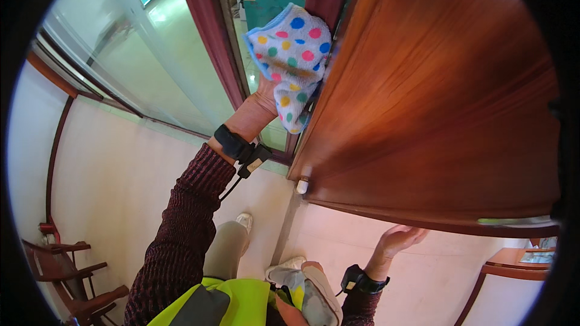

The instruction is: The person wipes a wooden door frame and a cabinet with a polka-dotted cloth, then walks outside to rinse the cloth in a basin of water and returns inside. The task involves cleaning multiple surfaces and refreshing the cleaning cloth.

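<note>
A white cloth with coloured dots and a blue edge [294,54] is draped over my left hand [268,93], hiding most of its fingers. The cloth lies between the frame of a glass door [204,31] and the edge of a brown wooden door [430,99], close against that edge. Lower right, my right hand [402,239] is at the bottom rim of the wooden door, its fingers extended and nothing seen in it; whether it touches the door cannot be told. Each wrist wears a black strap with a small device.
A white door stopper [302,185] sits at the wooden door's lower corner. A wooden chair [74,276] stands lower left, a wooden cabinet [512,265] lower right. Behind the glass is a green cabinet [263,4]. My shoes [244,222] are on the pale floor.
</note>
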Demonstrator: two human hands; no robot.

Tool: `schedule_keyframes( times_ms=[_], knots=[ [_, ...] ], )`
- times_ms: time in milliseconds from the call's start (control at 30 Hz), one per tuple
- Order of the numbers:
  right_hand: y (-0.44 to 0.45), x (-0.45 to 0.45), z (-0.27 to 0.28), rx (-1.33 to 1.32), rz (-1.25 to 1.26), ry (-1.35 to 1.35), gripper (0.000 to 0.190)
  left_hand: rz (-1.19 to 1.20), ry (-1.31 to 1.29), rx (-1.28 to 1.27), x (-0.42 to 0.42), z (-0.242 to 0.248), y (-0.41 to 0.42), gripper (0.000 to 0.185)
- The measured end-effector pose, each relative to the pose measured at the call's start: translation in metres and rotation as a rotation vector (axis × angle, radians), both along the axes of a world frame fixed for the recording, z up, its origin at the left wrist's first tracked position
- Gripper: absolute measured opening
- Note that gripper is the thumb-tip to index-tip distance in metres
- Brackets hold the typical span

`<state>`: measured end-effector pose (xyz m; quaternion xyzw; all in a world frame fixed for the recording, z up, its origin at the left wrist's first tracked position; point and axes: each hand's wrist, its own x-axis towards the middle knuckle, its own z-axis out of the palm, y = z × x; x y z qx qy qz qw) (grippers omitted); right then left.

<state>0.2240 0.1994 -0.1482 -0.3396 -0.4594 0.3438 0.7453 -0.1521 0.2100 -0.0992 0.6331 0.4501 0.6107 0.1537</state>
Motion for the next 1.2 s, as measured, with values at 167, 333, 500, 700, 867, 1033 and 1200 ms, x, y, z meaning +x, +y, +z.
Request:
schedule_keyframes(
  times_ms=[167,333,500,700,867,1033,1200],
  knots=[
    [-0.011,-0.007,-0.046,-0.020,0.126,-0.084,0.053,0.025,0.004,0.008,-0.009,-0.033,0.011,0.056],
    [-0.021,-0.034,-0.043,0.180,-0.016,-0.166,0.060,0.015,0.026,0.005,-0.012,-0.065,0.007,0.057],
    [-0.025,-0.048,0.010,0.262,-0.025,-0.169,0.053,0.009,0.037,0.016,-0.017,-0.085,0.004,0.057],
    [-0.023,-0.060,0.105,0.450,-0.232,-0.224,0.046,0.014,0.033,0.036,-0.017,-0.066,0.008,0.058],
    [-0.051,-0.040,0.168,0.496,-0.207,-0.203,0.046,0.043,-0.064,-0.018,-0.004,-0.073,-0.007,0.058],
    [-0.025,-0.055,0.286,0.515,-0.230,-0.290,0.044,0.043,-0.206,-0.102,0.002,-0.044,0.018,0.058],
    [-0.018,-0.081,0.335,0.531,-0.264,-0.349,0.046,0.017,-0.309,-0.176,0.002,-0.038,0.027,0.059]
  ],
)
